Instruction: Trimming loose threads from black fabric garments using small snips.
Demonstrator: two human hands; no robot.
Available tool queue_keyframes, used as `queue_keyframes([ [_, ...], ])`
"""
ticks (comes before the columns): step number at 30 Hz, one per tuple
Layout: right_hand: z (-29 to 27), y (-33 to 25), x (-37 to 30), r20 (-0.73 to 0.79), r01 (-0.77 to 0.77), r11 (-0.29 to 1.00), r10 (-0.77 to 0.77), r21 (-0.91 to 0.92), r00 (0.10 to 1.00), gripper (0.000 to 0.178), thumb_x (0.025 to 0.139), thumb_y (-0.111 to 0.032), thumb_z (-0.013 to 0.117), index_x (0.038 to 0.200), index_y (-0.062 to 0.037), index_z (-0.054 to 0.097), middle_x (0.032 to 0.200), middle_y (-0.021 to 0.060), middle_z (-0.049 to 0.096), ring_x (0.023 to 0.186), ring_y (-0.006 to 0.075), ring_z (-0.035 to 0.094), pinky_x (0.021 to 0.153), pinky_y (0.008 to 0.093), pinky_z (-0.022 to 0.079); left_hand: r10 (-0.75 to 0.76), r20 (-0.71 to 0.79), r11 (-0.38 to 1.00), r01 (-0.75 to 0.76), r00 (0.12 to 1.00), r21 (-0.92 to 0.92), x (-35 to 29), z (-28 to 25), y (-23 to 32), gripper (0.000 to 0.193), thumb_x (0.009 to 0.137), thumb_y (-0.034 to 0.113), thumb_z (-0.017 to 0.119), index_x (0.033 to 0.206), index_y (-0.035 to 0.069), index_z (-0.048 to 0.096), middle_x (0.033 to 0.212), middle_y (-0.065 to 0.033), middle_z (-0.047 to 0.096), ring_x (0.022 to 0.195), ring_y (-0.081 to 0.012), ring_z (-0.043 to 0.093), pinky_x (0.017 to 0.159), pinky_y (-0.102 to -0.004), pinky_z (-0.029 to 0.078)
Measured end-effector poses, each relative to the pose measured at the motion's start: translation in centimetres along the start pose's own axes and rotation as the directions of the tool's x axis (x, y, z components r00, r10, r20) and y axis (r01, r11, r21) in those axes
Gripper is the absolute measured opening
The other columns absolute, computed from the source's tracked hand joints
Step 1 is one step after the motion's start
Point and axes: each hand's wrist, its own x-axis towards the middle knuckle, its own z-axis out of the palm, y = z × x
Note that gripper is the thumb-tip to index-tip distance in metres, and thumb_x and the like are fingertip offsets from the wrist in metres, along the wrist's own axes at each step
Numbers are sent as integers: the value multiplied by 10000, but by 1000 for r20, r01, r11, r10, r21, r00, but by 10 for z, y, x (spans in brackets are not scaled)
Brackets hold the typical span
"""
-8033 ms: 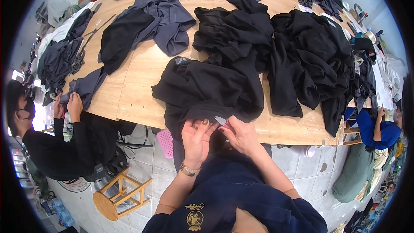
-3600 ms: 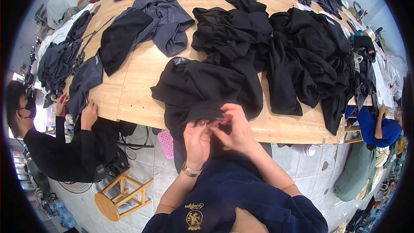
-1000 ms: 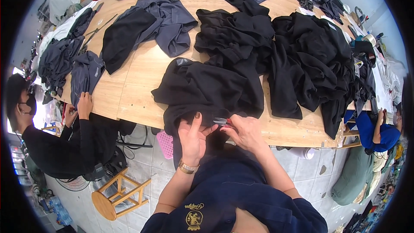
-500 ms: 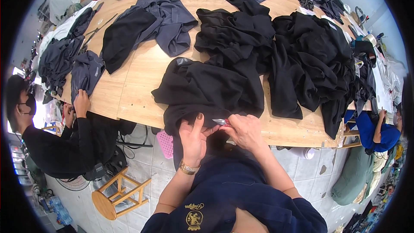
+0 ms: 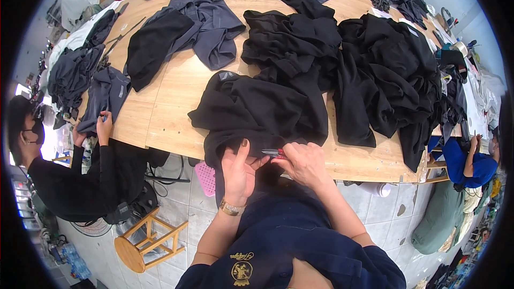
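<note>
A black garment [image 5: 262, 104] lies bunched at the table's near edge, and part of it hangs over the edge in front of me. My left hand [image 5: 239, 170] holds its near edge, thumb raised and the other fingers partly hidden in the cloth. Thread snips [image 5: 274, 153] with red handles are gripped in my right hand [image 5: 303, 163]. Their metal blades point left, toward my left fingers, just over the cloth. Whether the blades touch a thread is too small to tell.
More black garments [image 5: 292, 43] lie heaped behind, with another black pile [image 5: 388, 69] at right. Grey garments [image 5: 217, 29] lie at far left on the wooden table [image 5: 174, 112]. A co-worker [image 5: 69, 176] handles grey cloth at left; another person [image 5: 471, 163] sits at right. A wooden stool [image 5: 131, 246] stands below left.
The snips have turned slightly in my right hand, and my left hand has shifted a little. At left, the co-worker's hands have moved on the grey cloth.
</note>
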Motion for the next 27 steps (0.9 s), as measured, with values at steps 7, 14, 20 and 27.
queue_keyframes([
  [7,2,1,-1,-1,1,1000,-1,25,1000,325,787,-388,637,711,-111,484,593,28,506,521,189,548,505,311,365,11,21,1000,-11,1000,11,0,-1,-1,209,927,199,520,1060,42,482,991,-98,607,835,-184,639,670,-321,577],
  [14,15,-1,-8,30,-227,900,232,373,972,299,816,-313,640,810,-54,489,593,99,538,537,281,560,503,355,408,36,14,999,-36,999,-17,-1,5,-2,190,929,177,514,1057,40,485,987,-88,606,841,-188,641,728,-358,579],
  [20,22,-1,-16,-30,-278,676,406,683,913,211,845,-184,606,854,-18,476,591,129,515,538,315,556,505,340,418,58,-1,996,-58,998,-60,-1,1,-4,168,928,157,515,1049,42,493,1004,-71,601,860,-185,639,746,-382,576],
  [27,19,0,-7,-70,-143,943,172,300,983,314,835,-341,602,734,-69,481,579,105,513,526,280,552,469,378,391,49,-2,996,-49,999,-69,1,-3,-3,121,925,142,520,1000,48,503,973,-71,601,839,-174,638,744,-382,579],
])
